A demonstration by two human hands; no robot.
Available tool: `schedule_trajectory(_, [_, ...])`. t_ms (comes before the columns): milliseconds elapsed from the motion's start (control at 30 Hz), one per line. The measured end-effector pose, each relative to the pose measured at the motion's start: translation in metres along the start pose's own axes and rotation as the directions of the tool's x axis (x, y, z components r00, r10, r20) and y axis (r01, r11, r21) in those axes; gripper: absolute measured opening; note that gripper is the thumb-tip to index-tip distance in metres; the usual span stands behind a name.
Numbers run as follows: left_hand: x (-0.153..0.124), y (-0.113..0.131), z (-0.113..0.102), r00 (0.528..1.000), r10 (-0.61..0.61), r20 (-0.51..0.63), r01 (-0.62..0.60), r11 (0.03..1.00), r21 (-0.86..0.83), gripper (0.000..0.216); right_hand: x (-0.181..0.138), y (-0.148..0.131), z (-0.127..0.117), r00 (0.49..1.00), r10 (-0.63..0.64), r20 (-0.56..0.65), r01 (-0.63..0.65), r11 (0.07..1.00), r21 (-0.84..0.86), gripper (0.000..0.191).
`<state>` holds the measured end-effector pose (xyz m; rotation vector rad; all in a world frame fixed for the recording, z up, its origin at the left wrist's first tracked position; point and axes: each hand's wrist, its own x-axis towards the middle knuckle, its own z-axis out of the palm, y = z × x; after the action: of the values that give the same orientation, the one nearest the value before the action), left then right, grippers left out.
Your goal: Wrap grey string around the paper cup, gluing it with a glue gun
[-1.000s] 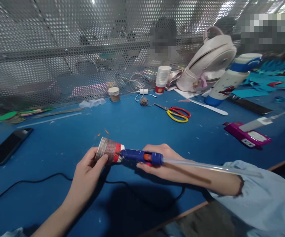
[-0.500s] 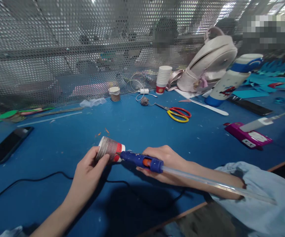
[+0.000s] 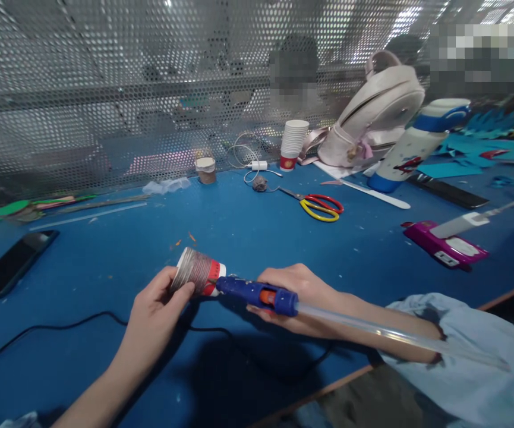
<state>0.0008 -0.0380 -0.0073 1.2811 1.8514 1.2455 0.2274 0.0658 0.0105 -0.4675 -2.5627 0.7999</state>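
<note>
Two at once: gripping a twine-wrapped cup (image 3: 193, 267) in left hand (image 3: 158, 306), clasping a blue glue gun (image 3: 241, 289) in right hand (image 3: 303, 285), pointed at cup's red band (image 3: 214, 271)

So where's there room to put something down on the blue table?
There's room between the scissors and the right hand, and between the phone and the left hand, beyond the black cable. It's crowded at the back right, where the backpack, bottle and blue paper bunch together.
</note>
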Motion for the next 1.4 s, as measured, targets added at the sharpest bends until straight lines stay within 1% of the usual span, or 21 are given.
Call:
schedule_trajectory(67, [0.000, -0.001, -0.001, 1.000, 0.000, 0.005, 0.000, 0.999, -0.033, 0.017, 0.000, 0.001, 0.000, 1.000, 0.003, -0.016, -0.003, 1.000, -0.003, 0.026])
schedule_trajectory(200, [0.000, -0.003, -0.002, 1.000, -0.009, 0.009, 0.010, 0.995, -0.095, 0.014, 0.001, 0.003, 0.000, 0.991, 0.099, -0.090, -0.103, 0.994, -0.039, 0.021])
schedule_trajectory(267, [0.000, -0.004, -0.002, 1.000, -0.006, 0.015, 0.008, 0.994, -0.105, 0.013, 0.001, 0.002, 0.000, 0.990, 0.121, -0.077, -0.124, 0.991, -0.040, 0.022])
schedule_trajectory(400, [0.000, -0.005, -0.002, 0.999, -0.010, 0.041, 0.014, 0.994, -0.110, 0.012, 0.000, -0.001, -0.001, 0.994, 0.105, -0.029, -0.106, 0.994, -0.024, 0.023])
schedule_trajectory(600, [0.001, -0.006, -0.003, 0.997, -0.015, 0.073, 0.027, 0.987, -0.161, 0.010, 0.001, -0.001, -0.005, 0.987, 0.152, -0.059, -0.152, 0.988, 0.003, 0.025])
schedule_trajectory(833, [0.001, -0.008, -0.004, 0.997, -0.014, 0.074, 0.025, 0.988, -0.151, 0.011, -0.001, -0.002, -0.004, 0.996, 0.092, -0.003, -0.092, 0.996, 0.004, 0.024])
schedule_trajectory(967, [0.001, -0.011, -0.005, 0.996, -0.012, 0.087, 0.026, 0.986, -0.166, 0.010, 0.000, 0.000, -0.007, 0.985, 0.170, -0.041, -0.170, 0.985, 0.004, 0.025])
schedule_trajectory(1033, [0.001, -0.010, -0.005, 0.995, -0.007, 0.097, 0.022, 0.988, -0.151, 0.010, 0.001, 0.000, -0.009, 0.978, 0.204, -0.037, -0.203, 0.979, 0.018, 0.026])
schedule_trajectory(1267, [0.001, -0.010, -0.006, 0.997, 0.011, 0.071, -0.001, 0.990, -0.140, 0.010, 0.000, -0.004, -0.010, 0.989, 0.145, -0.021, -0.144, 0.989, 0.035, 0.025])
schedule_trajectory(1400, [0.003, -0.012, -0.007, 0.997, 0.017, 0.076, -0.006, 0.990, -0.141, 0.008, 0.002, -0.007, -0.012, 0.969, 0.244, -0.036, -0.241, 0.967, 0.081, 0.026])
